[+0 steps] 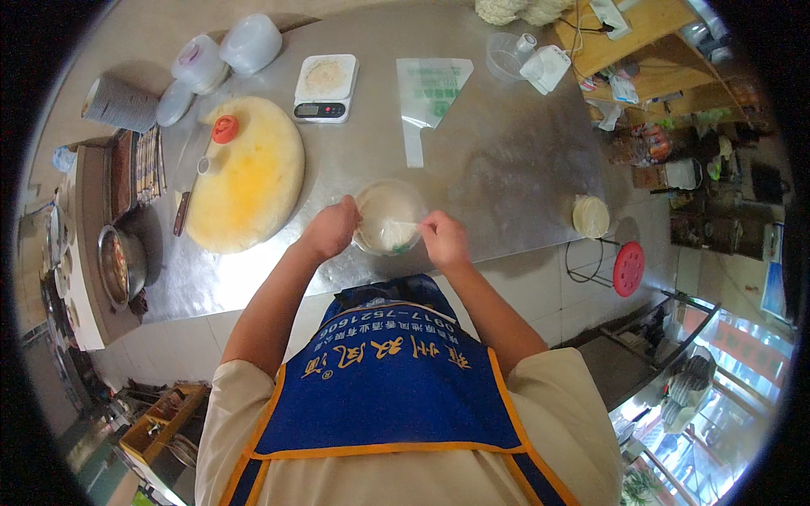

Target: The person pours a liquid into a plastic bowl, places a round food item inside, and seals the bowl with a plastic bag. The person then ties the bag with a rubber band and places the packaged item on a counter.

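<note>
In front of me, a round stack of pale dough sheets or flatbreads lies on the steel table, in a clear plastic bag with green print. My left hand pinches the bag at its left edge. On the opposite side, the fingertips of my right hand grip a stretched corner of the same plastic. What exactly sits under the film is blurred by glare. Beyond it, another clear bag with green print lies flat on the table.
A thick round cutting board on the left carries a cut tomato and a small white cup; a knife lies along its edge. Behind are a digital scale and plastic tubs. A second bagged stack sits at the right corner.
</note>
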The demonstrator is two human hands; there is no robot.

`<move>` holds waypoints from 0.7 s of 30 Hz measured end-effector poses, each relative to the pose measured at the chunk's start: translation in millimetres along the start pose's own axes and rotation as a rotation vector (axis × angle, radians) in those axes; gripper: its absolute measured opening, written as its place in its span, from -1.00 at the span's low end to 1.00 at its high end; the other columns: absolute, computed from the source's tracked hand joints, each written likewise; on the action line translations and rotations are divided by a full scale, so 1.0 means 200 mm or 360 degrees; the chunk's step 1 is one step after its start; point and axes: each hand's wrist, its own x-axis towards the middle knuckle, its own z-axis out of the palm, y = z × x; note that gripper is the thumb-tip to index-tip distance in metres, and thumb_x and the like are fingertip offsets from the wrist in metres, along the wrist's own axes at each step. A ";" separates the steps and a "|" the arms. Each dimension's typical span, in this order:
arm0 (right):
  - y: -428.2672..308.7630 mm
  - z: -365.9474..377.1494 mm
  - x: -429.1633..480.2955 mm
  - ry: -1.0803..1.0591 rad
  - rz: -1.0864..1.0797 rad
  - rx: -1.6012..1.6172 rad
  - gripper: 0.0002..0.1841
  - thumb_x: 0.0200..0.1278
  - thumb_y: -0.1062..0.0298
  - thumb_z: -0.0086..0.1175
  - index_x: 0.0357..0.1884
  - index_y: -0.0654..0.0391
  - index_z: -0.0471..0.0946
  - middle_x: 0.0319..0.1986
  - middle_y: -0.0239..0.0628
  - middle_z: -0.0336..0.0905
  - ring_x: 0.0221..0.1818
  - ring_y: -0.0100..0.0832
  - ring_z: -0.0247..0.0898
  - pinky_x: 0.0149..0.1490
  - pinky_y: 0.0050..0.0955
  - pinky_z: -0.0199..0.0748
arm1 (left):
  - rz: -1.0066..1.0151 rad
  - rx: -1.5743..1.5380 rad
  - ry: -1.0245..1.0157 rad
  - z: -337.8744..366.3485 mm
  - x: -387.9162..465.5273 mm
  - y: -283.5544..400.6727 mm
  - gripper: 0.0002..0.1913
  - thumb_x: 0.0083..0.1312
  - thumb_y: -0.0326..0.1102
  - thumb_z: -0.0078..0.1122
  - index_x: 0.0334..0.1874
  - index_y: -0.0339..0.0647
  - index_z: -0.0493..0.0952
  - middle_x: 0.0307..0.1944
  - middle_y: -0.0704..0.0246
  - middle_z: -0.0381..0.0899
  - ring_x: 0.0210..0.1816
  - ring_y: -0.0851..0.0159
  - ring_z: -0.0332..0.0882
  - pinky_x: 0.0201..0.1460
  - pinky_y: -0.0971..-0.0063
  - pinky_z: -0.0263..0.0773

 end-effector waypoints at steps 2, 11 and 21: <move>-0.09 -0.06 -0.02 -0.0053 -0.0091 -0.0086 -0.86 0.25 0.33 0.27 -0.27 0.18 0.62 -0.29 -0.04 0.66 -0.17 0.02 0.61 -0.05 -0.13 0.54 | -0.0045 -0.0291 -0.0112 -0.02 -0.06 0.08 -0.71 0.41 -0.35 0.05 0.10 -0.32 0.41 -0.26 -0.12 0.66 -0.19 -0.21 0.66 -0.08 0.01 0.54; -0.27 0.04 -0.05 -0.0036 -0.0313 0.0350 -0.80 0.31 0.47 0.14 -0.05 0.22 0.54 -0.14 0.01 0.61 -0.05 0.10 0.53 0.08 -0.09 0.52 | 0.0310 -0.0135 0.0077 0.06 -0.06 0.28 -0.86 0.48 -0.36 -0.01 -0.07 -0.25 0.47 -0.34 0.06 0.71 -0.24 -0.10 0.70 -0.19 0.09 0.55; -0.06 0.20 0.01 -0.0042 -0.0477 0.0070 -0.88 0.33 0.45 0.14 -0.16 0.22 0.62 -0.15 -0.03 0.62 -0.03 0.02 0.57 0.08 -0.15 0.52 | 0.0409 -0.0150 0.0103 0.02 -0.07 0.22 -0.84 0.49 -0.32 0.01 0.00 -0.21 0.46 -0.35 0.08 0.69 -0.23 -0.13 0.68 -0.17 0.06 0.53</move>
